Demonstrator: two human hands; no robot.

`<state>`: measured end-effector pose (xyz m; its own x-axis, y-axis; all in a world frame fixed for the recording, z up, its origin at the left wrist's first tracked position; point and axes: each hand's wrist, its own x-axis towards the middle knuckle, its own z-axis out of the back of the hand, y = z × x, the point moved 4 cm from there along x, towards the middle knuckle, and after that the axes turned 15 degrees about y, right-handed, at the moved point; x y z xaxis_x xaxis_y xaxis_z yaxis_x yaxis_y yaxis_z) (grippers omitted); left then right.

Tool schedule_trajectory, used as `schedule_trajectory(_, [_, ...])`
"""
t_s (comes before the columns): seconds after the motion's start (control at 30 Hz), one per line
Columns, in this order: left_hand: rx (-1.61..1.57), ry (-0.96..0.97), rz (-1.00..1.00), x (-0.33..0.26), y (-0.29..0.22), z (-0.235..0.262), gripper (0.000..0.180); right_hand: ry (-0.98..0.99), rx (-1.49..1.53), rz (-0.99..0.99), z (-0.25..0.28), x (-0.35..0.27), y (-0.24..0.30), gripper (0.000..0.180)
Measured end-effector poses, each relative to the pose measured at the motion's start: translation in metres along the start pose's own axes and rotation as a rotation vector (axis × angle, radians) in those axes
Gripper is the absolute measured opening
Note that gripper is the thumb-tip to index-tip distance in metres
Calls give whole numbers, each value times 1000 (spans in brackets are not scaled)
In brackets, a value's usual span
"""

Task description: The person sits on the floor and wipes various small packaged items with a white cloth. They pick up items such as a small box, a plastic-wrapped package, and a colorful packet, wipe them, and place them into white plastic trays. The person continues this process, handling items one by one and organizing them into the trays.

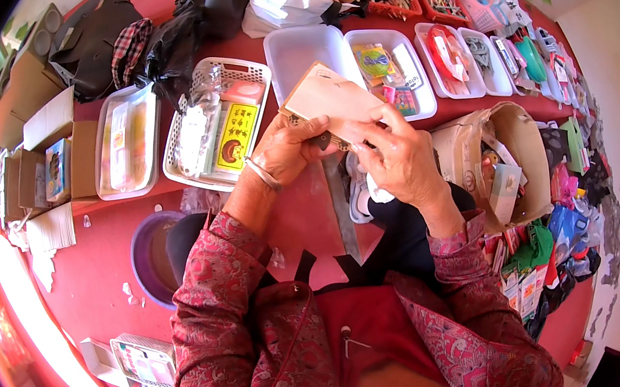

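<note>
Both hands hold a pale, flat rectangular piece (pixel 335 100), like a card or a small notebook, with a brown edge along its left side. It is tilted up in front of me. My left hand (pixel 289 147) grips its lower left part, thumb on the front face. My right hand (pixel 399 151) has its fingers closed at its lower right edge. Something dark and patterned shows beneath the piece, between the hands; I cannot make out what it is. An empty-looking translucent tub (pixel 297 46) lies just behind the piece.
Behind the hands stand a white basket (pixel 176 150) with a yellow packet, a lidded-looking tub (pixel 104 175), and another tub (pixel 427 90) with small toys. A cardboard box (pixel 454 161) sits at right, a purple basin (pixel 150 283) at left. Red trays (pixel 389 10) of pens line the back.
</note>
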<state>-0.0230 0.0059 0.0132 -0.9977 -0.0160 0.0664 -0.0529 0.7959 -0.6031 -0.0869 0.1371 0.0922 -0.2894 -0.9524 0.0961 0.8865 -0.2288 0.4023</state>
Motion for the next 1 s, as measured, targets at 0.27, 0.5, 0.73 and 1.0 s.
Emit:
schedule_trajectory(0.27, [-72,-49,31,1,1,6,29,-276,770,-320,-2,-1,-66,43])
schedule_trajectory(0.5, [74,-26,76,0,0,-4,33,-32,1337,-283,-29,6,-61,32])
schedule_trajectory(0.73, [90,8,-57,-6,5,-8,39,-62,1420,-263,-25,7,-56,26])
schedule_trajectory(1.0, [156,-77,-22,-5,6,-5,33,-123,1100,-137,-20,6,-51,28])
